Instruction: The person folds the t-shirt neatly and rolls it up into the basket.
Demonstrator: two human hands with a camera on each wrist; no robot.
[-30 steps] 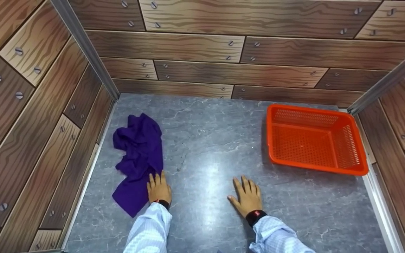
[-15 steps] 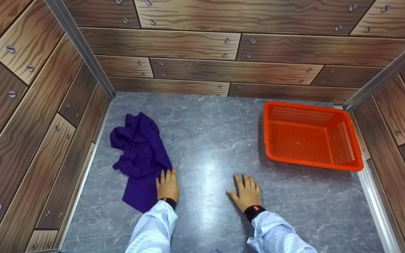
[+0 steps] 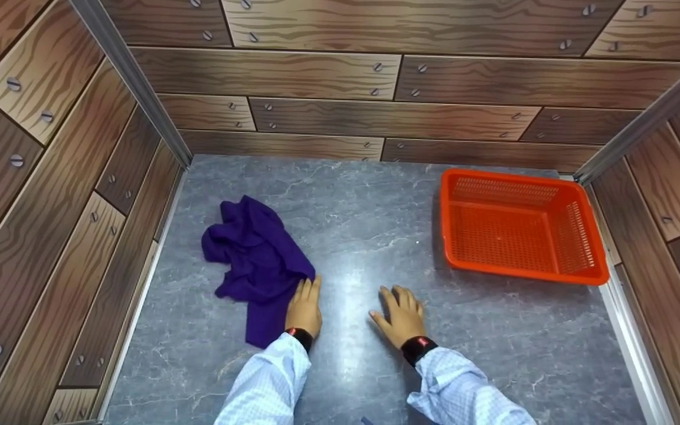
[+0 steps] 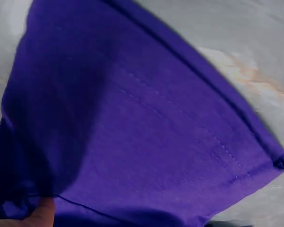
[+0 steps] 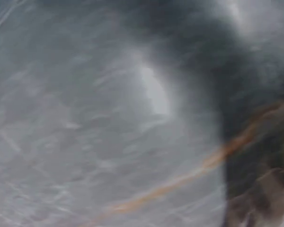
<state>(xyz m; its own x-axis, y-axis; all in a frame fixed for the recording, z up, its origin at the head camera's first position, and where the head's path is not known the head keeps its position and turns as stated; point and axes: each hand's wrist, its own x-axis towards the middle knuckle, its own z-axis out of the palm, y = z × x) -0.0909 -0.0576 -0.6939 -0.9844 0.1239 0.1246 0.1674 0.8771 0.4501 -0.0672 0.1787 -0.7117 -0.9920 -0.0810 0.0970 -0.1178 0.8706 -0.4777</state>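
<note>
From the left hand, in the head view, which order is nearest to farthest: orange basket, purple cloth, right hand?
1. Purple cloth: touching the left hand, mostly on its left.
2. Right hand: to the right.
3. Orange basket: far right, ahead.

This looks like a small walled booth or staged work cell. Brown panels printed to resemble screwed wooden planks point(image 3: 316, 77) wall in the far, left and right edges of a grey, marble-patterned surface point(image 3: 363, 206); the slotted screw heads point(image 3: 422, 68) look flat and drawn. Straight grey metal-looking posts point(image 3: 140, 88) stand at its far-left and far-right corners, and a pale, shiny strip point(image 3: 636, 354) runs along its right edge. A white glare point(image 3: 350, 330) on the surface suggests lighting from above.
</note>
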